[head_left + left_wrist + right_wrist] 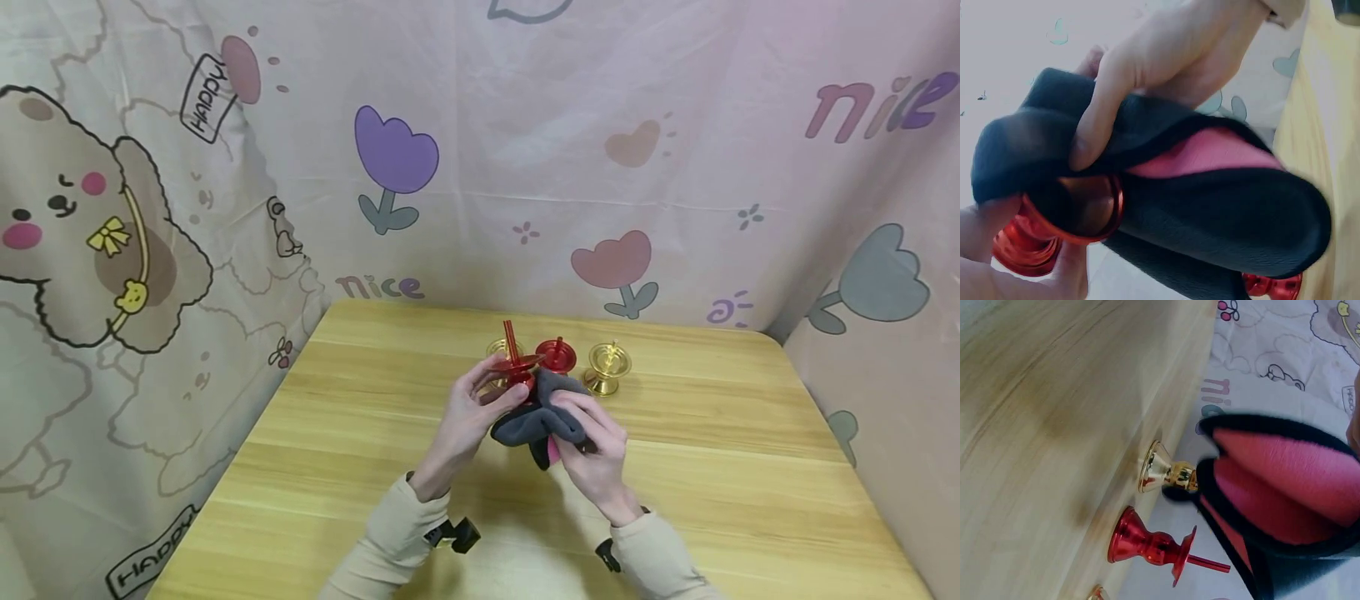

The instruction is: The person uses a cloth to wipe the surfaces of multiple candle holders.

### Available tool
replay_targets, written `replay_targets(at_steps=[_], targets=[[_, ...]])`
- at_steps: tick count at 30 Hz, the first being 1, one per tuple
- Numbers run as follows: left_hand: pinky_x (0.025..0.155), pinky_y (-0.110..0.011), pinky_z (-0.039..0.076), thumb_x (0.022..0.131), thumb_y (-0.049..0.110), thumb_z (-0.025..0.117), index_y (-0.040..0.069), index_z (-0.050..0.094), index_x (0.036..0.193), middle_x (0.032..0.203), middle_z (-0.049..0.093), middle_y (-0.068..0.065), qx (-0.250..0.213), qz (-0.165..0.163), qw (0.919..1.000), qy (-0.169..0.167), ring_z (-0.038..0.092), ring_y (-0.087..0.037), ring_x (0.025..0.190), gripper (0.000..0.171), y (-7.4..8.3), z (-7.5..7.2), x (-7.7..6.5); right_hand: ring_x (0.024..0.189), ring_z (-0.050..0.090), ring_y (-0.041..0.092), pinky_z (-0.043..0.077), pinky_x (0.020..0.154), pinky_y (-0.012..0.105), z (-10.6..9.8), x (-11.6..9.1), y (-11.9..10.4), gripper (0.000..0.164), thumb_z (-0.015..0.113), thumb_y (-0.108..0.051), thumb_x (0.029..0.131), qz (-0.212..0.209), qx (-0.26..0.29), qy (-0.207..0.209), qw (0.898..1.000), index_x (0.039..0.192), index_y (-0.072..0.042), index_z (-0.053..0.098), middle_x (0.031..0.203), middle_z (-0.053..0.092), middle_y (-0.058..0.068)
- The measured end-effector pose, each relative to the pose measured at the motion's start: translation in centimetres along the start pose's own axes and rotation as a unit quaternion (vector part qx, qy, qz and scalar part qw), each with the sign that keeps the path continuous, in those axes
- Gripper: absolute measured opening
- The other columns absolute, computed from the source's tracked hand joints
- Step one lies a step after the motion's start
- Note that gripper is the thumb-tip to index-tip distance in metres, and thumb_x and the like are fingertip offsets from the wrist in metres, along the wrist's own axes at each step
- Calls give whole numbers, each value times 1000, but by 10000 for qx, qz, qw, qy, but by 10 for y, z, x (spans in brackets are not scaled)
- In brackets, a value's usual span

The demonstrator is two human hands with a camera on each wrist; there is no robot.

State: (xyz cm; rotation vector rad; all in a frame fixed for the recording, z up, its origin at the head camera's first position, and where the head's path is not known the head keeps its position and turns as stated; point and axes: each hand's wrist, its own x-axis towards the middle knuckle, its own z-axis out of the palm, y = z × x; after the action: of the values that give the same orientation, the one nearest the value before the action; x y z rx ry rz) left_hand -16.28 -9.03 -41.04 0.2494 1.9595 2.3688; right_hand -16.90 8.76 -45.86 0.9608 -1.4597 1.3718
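Observation:
My left hand (472,408) grips a red metal candlestick (517,364) by its stem, lifted above the table, its thin spike pointing up and away. In the left wrist view, the hollow underside of its base faces the camera. My right hand (598,446) pinches a folded dark grey cloth (536,425) with black edging and a pink inner side. Part of this cloth lies against the rim of the candlestick's base. From the right wrist, the cloth's pink side (1291,469) shows, while the right fingers are mostly hidden.
Behind the hands stand another red candlestick (557,357), a gold candlestick (607,362) to its right, and a second gold one (497,346) partly hidden by the left hand. The wooden table (720,467) meets a printed fabric backdrop (480,242) at its far edge.

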Motion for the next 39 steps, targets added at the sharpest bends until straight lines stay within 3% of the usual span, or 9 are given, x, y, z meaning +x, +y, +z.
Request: replay_targets(at_steps=[7,14,17,20,23,26,30,34,39], targets=[[85,-26,60,85,15,82,9,56,141,132,61,-10,-150,118,9998,19,71,-16,100,62,1,0,-2,100,70,20,54,99,22,2,0,0,14,71,0,89,-44,36,-23,10000,97,12,71,95,69,26],[99,-30,57,88,18,79,3,47,147,134,54,-12,-392,-147,9966,-703,65,-26,122,70,4,-9,1,108,69,12,54,99,23,-4,0,-7,32,67,23,74,1123,667,-82,9914,103,11,70,110,74,7],[103,-36,56,89,25,78,7,46,148,140,53,-15,-16,-216,9963,-833,62,-32,126,69,5,-12,3,107,68,11,53,98,21,-4,0,-8,37,65,28,70,1385,695,-33,9879,103,11,71,111,74,2],[103,-38,56,90,33,77,10,49,148,138,60,-15,808,-57,9948,-625,64,-30,121,69,6,-10,3,104,69,11,55,95,20,-3,-1,-5,33,65,27,69,1078,410,170,9932,99,13,71,104,75,10],[98,-38,58,88,35,79,10,53,146,128,69,-15,1393,179,9899,-171,69,-27,110,68,6,-7,0,101,71,13,56,94,21,-2,-1,0,20,68,20,75,519,97,306,9981,94,14,71,96,72,21],[94,-35,59,84,31,83,9,56,143,122,72,-15,1349,319,9903,133,71,-25,105,68,7,-4,-4,98,70,18,55,96,22,0,0,3,10,70,8,84,-39,-20,222,9997,92,14,71,92,69,27],[89,-29,60,80,24,87,8,60,138,121,73,-16,1095,492,9924,267,73,-25,103,66,9,-4,-6,96,69,23,55,97,23,2,3,3,14,69,0,90,-355,15,-39,9994,94,14,71,93,68,27],[93,-29,60,81,13,85,10,60,138,125,71,-17,892,710,9934,155,72,-27,109,63,8,-5,-5,102,70,19,55,97,23,0,2,1,14,69,9,85,103,202,-138,9996,98,13,71,96,70,26],[101,-33,56,88,12,78,9,50,148,130,68,-19,971,649,9929,-232,68,-30,115,66,8,-9,-4,106,69,11,55,96,21,-3,1,-2,36,63,26,70,1052,367,-79,9937,102,11,71,105,74,11]])
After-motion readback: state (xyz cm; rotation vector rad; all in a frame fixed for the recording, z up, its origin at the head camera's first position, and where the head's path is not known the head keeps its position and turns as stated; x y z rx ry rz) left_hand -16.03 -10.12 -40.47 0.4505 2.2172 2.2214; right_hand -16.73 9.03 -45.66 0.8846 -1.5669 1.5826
